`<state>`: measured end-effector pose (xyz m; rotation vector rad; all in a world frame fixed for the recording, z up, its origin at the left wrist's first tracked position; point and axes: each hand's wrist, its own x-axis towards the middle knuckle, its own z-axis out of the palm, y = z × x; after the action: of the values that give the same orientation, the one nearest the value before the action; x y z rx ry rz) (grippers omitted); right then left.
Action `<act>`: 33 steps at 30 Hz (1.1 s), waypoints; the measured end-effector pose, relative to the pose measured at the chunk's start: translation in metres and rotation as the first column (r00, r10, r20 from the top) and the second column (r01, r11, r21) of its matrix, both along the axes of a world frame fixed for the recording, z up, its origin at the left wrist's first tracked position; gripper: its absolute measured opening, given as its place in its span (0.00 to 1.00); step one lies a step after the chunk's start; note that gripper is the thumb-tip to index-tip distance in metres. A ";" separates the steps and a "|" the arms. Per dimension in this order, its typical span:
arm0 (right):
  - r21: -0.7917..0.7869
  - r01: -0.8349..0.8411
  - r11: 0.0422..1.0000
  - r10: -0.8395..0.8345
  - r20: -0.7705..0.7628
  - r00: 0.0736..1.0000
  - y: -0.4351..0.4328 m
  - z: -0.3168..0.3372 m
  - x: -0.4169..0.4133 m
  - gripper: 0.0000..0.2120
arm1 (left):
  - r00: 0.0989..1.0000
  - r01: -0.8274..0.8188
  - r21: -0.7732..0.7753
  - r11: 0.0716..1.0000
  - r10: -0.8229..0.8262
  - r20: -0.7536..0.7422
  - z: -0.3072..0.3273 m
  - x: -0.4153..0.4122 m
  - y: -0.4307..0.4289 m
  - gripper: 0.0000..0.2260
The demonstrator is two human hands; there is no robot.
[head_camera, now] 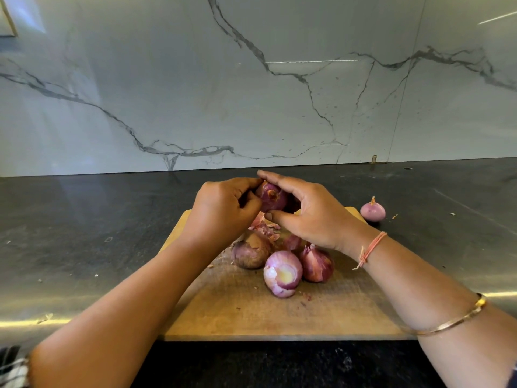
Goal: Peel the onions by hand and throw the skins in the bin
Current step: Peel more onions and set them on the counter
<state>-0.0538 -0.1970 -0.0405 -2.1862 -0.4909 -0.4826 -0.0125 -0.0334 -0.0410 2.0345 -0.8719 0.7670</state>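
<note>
Nearest you were your two forearms, the right one wearing a thin bangle (458, 320) and, nearer the wrist, a pink thread band (372, 246). Your left hand (223, 208) and right hand (307, 211) met above the far end of the cutting board (237, 312), both curled round one red onion (271, 198). The right cupped it, fingers over the top and thumb below. The left pinched at its side, though your knuckles hid the exact spot.

That onion looked light, firm and round, so it would roll in a loose hold. The dry outer skin was papery and likely to tear off in scraps. The layer under it would probably be slick, so you would do well to cup the bulb and lift the skin from the rough root end facing you.

Just below your hands lay a small heap of loose skins (263, 224). Nearer you on the board sat three more onions, close together:
- a brownish onion (249, 253) in its skin
- a partly stripped onion (282, 273) showing pale flesh
- a third onion (317, 264) in torn purple skin

A peeled onion (372, 210) rested apart on the dark counter (84, 233), to the right of the board. No bin was in view, so the skins would need gathering and carrying.
</note>
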 end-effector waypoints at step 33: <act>0.005 0.013 1.000 -0.014 0.052 0.999 -0.001 0.000 0.003 0.30 | 0.992 -0.028 -0.124 0.992 0.012 -0.128 0.001 -0.003 -0.003 0.12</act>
<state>-0.0507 -0.1980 -0.0406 -2.1778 -0.5028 -0.5486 -0.0158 -0.0368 -0.0398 1.9594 -0.7143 0.6778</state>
